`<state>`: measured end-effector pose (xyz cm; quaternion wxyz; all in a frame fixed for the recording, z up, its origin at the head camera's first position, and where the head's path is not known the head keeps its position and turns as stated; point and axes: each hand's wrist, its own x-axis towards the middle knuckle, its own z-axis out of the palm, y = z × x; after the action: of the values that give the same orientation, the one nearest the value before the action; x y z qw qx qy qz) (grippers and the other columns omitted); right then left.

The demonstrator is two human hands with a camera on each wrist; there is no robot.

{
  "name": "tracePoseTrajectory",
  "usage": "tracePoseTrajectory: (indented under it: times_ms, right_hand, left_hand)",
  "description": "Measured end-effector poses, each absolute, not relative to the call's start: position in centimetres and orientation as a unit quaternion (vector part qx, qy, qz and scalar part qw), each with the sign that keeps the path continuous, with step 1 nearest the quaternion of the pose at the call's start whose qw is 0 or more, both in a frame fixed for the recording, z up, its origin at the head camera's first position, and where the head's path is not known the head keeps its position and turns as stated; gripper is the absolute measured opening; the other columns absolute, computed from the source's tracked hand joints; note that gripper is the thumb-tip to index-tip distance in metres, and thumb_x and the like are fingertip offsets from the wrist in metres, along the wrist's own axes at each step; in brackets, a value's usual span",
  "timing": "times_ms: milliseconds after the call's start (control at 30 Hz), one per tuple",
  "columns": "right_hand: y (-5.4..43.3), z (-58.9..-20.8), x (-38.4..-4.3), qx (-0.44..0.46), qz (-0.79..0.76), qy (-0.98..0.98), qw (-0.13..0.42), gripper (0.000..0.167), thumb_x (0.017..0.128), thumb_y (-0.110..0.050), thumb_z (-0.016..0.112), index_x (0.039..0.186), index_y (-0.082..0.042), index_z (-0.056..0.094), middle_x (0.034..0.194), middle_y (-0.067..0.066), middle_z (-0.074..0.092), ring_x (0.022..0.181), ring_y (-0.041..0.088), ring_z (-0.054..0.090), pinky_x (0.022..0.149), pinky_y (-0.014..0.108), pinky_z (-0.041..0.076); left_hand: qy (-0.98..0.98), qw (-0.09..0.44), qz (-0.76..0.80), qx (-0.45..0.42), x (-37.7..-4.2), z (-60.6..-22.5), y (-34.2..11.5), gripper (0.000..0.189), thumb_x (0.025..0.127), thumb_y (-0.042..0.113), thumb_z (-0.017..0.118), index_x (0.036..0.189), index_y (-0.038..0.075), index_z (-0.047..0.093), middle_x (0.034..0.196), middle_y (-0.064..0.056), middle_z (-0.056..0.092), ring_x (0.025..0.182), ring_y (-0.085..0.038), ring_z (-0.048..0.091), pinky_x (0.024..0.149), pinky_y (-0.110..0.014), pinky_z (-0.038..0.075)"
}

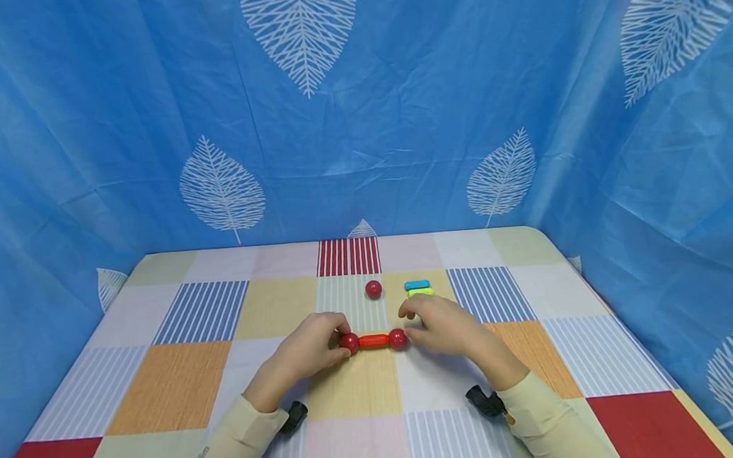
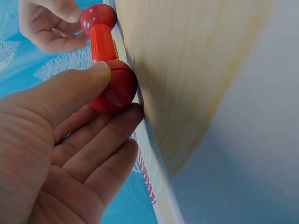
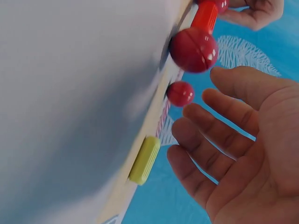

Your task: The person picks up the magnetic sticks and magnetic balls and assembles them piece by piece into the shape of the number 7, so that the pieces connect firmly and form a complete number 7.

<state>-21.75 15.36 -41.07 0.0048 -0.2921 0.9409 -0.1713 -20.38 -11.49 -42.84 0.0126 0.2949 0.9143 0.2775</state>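
Observation:
On the table lies an orange-red ribbed rod with a red ball at each end. My left hand holds the left ball between thumb and fingers, the ball touching the tabletop. Beside the right ball is my right hand, its fingers loosely spread with nothing between them. A small gap shows between its thumb and that ball in the right wrist view. Farther back sits a loose red ball.
A blue rod and a yellow-green rod lie side by side beyond my right hand. The patchwork cloth covers the table, and a blue leaf-patterned curtain hangs behind and at both sides.

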Motion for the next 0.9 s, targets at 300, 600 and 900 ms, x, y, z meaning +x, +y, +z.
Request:
tracePoseTrajectory:
  times_ms: [300, 600, 900]
  right_hand:
    - [16.4, -41.6, -23.4, -0.279, -0.14, 0.95, -0.021, 0.032, 0.086, -0.015, 0.073, 0.117, -0.009, 0.066, 0.117, 0.004, 0.064, 0.108, 0.024, 0.061, 0.09, 0.041, 0.049]
    - [17.4, -42.1, -25.3, -0.239, -0.142, 0.96, -0.024, 0.033, 0.084, -0.013, 0.074, 0.116, -0.009, 0.067, 0.11, 0.004, 0.063, 0.102, 0.024, 0.062, 0.088, 0.042, 0.05]
    - [17.9, -42.1, -26.5, -0.217, -0.112, 0.97, -0.007, 0.035, 0.085, -0.013, 0.072, 0.119, -0.006, 0.066, 0.111, 0.009, 0.06, 0.101, 0.028, 0.061, 0.087, 0.045, 0.05]
  left_hand:
    - [0.919, 0.014, 0.266, 0.292, -20.4, -42.8, -11.5, 0.022, 0.078, 0.013, 0.083, 0.091, 0.012, 0.065, 0.081, 0.007, 0.061, 0.072, -0.014, 0.055, 0.067, -0.025, 0.047]
    - [0.917, 0.009, 0.268, 0.297, -20.4, -42.9, -11.5, 0.02, 0.078, 0.012, 0.082, 0.089, 0.013, 0.065, 0.08, 0.007, 0.061, 0.072, -0.015, 0.055, 0.067, -0.026, 0.047]
    - [0.916, 0.004, 0.268, 0.299, -20.4, -43.2, -11.5, 0.02, 0.078, 0.013, 0.082, 0.089, 0.012, 0.065, 0.081, 0.007, 0.061, 0.072, -0.016, 0.056, 0.066, -0.025, 0.047]
